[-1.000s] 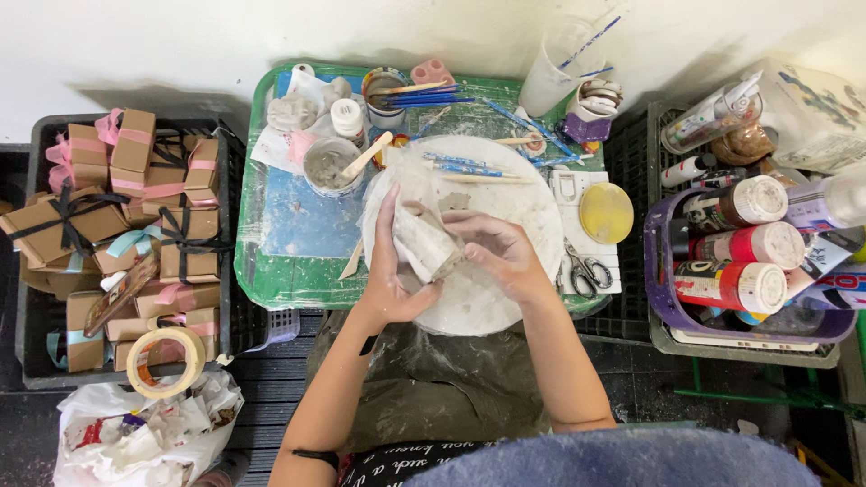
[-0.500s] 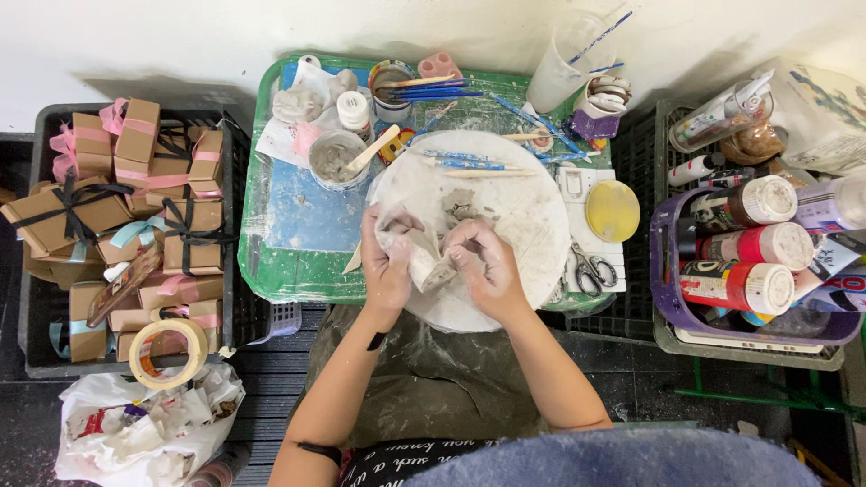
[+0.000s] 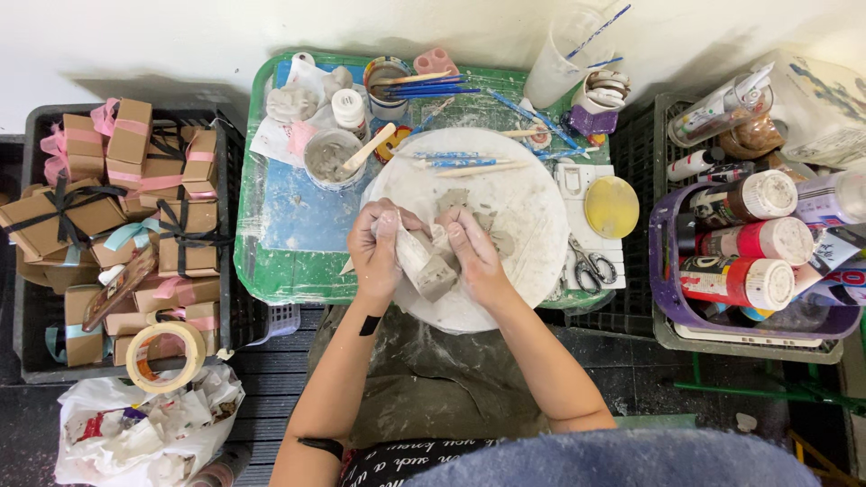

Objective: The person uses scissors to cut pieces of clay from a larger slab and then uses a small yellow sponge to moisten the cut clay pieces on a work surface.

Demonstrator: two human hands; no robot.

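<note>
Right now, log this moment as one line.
left hand: grips clay block | right hand: presses clay block | under: round white board | nearby: scissors, yellow lid

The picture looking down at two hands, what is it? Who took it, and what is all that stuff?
A camera on a person's head took it, so you look down just as that person does. The left hand and right hand together hold a grey lump of clay over a round white board smeared with clay. The board lies on a green tray. On the tray are a small bowl with a wooden stick, blue brushes, scissors and a yellow lid. A black crate of brown gift boxes stands on the left, and paint bottles in a purple basket on the right.
</note>
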